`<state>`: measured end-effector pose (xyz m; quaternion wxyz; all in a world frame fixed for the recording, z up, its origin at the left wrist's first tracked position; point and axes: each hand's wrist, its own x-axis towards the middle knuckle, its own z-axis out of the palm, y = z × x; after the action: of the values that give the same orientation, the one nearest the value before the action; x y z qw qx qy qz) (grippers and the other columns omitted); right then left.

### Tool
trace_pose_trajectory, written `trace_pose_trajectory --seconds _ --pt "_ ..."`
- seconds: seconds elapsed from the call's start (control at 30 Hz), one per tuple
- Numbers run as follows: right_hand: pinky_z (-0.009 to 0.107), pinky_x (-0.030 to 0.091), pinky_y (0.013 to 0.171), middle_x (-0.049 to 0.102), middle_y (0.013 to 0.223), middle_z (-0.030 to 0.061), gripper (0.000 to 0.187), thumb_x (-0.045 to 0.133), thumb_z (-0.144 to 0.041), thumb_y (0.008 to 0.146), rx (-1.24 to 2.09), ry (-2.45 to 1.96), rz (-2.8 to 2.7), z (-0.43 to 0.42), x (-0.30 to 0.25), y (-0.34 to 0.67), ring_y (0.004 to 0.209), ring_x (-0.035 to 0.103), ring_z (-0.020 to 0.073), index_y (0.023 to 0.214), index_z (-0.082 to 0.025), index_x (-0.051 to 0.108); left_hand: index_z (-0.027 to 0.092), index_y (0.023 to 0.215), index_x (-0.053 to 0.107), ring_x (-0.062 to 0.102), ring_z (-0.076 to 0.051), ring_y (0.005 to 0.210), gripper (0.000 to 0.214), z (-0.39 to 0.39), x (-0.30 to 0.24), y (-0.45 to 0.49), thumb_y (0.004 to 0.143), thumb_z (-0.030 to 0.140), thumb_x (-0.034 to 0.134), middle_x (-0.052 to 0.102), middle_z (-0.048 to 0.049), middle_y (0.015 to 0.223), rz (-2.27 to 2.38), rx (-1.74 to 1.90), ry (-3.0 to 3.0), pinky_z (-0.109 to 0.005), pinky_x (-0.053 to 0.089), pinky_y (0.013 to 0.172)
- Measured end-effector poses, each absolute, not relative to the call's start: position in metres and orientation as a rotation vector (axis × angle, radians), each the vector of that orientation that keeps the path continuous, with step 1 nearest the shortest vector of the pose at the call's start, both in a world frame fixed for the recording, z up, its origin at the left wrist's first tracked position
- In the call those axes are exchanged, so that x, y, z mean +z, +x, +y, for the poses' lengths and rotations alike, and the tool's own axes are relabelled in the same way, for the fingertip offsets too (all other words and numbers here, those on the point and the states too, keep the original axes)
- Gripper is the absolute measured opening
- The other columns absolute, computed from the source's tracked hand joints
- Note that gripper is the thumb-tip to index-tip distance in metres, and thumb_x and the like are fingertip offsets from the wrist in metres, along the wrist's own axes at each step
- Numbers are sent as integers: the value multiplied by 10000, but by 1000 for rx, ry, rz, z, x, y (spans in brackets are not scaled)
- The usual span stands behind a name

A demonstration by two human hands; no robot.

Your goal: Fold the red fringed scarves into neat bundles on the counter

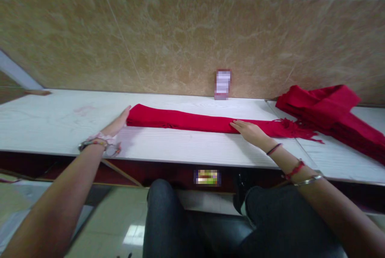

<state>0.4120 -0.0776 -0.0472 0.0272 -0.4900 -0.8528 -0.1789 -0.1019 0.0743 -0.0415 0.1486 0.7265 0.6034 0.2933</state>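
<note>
A long red scarf lies folded lengthwise across the white table, its fringe trailing to the right. My left hand rests flat at the scarf's left end, fingers stretched out and touching the fabric edge. My right hand lies flat on the scarf near its right part, fingers extended and pressing on the cloth. Neither hand grips anything.
A pile of more red scarves sits at the right on the table. A small blurred card leans against the marble wall. My knees in dark trousers are below the table's front edge.
</note>
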Motion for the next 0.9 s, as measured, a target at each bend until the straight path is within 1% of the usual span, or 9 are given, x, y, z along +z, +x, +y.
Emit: trace_pose_trajectory --seconds 0.07,0.13,0.3,0.43,0.53,0.63,0.73,0.8,0.9 --pt "345 459 937 547 1258 165 473 349 -1 813 -520 -1474 -2632 -76 -52 421 1146 526 218 1254 -78 502 78 1435 144 197 -196 1359 654 70 -47 -112 929 492 151 168 -102 1489 1760 778 2074 -353 194 1105" --pt "346 444 958 536 1274 153 476 347 -4 816 -513 -1434 -2623 -77 -55 428 1162 513 210 1261 -88 494 117 1449 65 149 -216 1371 686 64 -47 -122 916 538 156 122 -79 1502 1847 671 2055 -392 133 1118" --pt "383 453 946 521 1294 141 473 347 -8 830 -544 -1410 -2599 -78 -51 431 1163 512 224 1267 -117 490 194 1452 16 221 -277 1347 642 50 -36 -127 913 536 80 176 -51 1493 2025 276 2160 -553 33 1078" --pt "431 429 965 492 1323 142 467 341 -22 851 -600 -1378 -2495 -75 -36 434 1192 482 238 1282 -138 478 151 1443 -74 279 -305 1319 689 46 -33 -132 905 547 95 219 -110 1474 2109 103 2170 -571 27 1063" --pt "448 394 993 458 1351 149 453 334 -43 863 -600 -1382 -2374 -72 -33 438 1240 426 247 1277 -139 489 132 1432 -117 265 -316 1323 720 45 -33 -143 899 556 114 284 -122 1450 2158 51 2105 -604 27 1045" --pt "436 394 995 469 1345 131 488 342 -17 824 -416 -1378 -2420 -71 -45 439 1236 432 241 1256 -163 516 122 1443 -49 188 -340 1345 705 39 -32 -144 898 546 91 211 -137 1475 2180 127 2083 -656 50 1011" --pt "415 389 1007 410 1392 123 628 374 8 733 -184 -1409 -2338 -72 -59 437 1237 431 231 1334 -170 423 88 1440 92 125 -358 1357 705 32 -29 -123 897 536 117 182 -177 1478 2159 320 2303 -669 90 993" --pt "415 361 1030 342 1432 129 727 419 -13 678 -99 -1419 -2204 -72 -63 438 1269 386 238 1385 -159 330 94 1414 225 93 -334 1368 700 30 -27 -101 879 544 198 187 -161 1482 1970 372 2648 -615 104 1029" --pt "437 323 1050 328 1433 154 794 486 -63 629 -70 -1468 -2023 -74 -65 442 1298 333 266 1395 -125 287 112 1332 406 177 -246 1360 651 38 -29 -76 842 527 292 282 -106 1459 1445 125 3015 -448 161 1088"
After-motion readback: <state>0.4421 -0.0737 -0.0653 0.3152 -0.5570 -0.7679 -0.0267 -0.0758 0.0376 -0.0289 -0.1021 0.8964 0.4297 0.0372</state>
